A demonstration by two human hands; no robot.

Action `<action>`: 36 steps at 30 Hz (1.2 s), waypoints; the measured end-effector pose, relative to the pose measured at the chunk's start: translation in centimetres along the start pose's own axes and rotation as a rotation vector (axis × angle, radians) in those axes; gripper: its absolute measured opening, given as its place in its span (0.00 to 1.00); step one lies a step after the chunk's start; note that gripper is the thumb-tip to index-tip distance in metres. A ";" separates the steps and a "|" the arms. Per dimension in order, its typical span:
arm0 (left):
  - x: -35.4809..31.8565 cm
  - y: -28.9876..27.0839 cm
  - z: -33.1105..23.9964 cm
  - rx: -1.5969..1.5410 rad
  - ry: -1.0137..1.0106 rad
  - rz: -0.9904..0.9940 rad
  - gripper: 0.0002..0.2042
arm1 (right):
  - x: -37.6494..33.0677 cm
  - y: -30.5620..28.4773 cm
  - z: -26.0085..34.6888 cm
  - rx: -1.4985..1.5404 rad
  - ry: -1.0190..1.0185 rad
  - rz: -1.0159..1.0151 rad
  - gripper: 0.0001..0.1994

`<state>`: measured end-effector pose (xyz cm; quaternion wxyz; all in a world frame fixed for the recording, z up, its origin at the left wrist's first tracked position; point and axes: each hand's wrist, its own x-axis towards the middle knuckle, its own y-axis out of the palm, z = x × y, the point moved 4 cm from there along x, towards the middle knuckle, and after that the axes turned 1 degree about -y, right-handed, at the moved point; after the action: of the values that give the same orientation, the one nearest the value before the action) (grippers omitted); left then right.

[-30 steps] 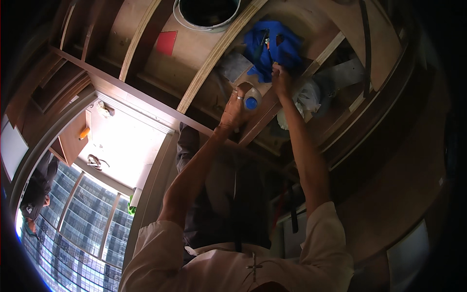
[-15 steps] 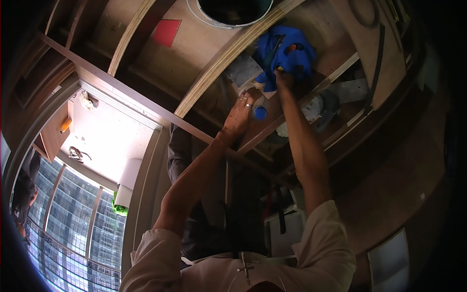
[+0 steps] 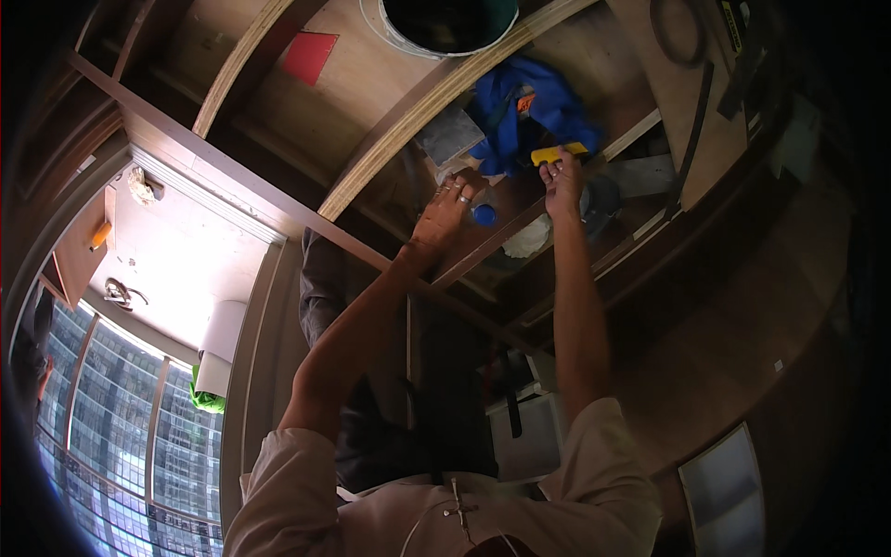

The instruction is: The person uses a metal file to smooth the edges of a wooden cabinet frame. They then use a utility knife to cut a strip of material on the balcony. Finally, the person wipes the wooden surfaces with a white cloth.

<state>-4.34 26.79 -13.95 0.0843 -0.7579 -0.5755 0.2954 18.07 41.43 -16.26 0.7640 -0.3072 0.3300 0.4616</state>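
Note:
My left hand, with rings on its fingers, reaches forward and curls over a small bottle with a blue cap by a wooden slat. To its right, my right hand pinches a flat yellow piece at its fingertips, held just in front of a crumpled blue cloth. A white crumpled thing lies below and between the two hands. How much of the bottle my left hand hides I cannot make out.
A white-rimmed round bucket sits at the top. A red square lies on a plywood panel. Long wooden beams cross the scene. At the left are a pale surface, a green object and gridded glass. A white box stands below.
Both hands sit a little lower and further right in the picture. The yellow piece now shows in my right hand's fingertips; it was not visible before.

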 end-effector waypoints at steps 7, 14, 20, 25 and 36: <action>-1.3 -1.6 -1.8 0.096 -0.020 0.018 0.25 | -7.0 -3.1 -0.5 0.067 0.191 0.353 0.14; -1.4 -0.8 -1.1 0.239 -0.019 0.166 0.43 | -13.9 -4.8 -3.5 0.213 0.302 0.425 0.12; -5.3 -5.6 -5.6 -0.270 -0.066 -0.276 0.41 | -20.8 -7.6 -6.7 0.590 0.392 0.420 0.11; -13.3 -7.9 -13.4 -0.510 0.115 0.126 0.39 | -28.1 -6.8 -9.3 0.592 0.561 0.511 0.15; -12.3 -9.3 -10.5 -0.571 -0.117 0.010 0.19 | -28.9 -8.3 -6.0 -0.834 -0.258 0.377 0.14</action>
<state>-8.27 20.69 3.23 -0.1672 -0.7354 -0.6356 0.1650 14.01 19.06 4.32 0.5131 -0.4628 0.0690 0.7196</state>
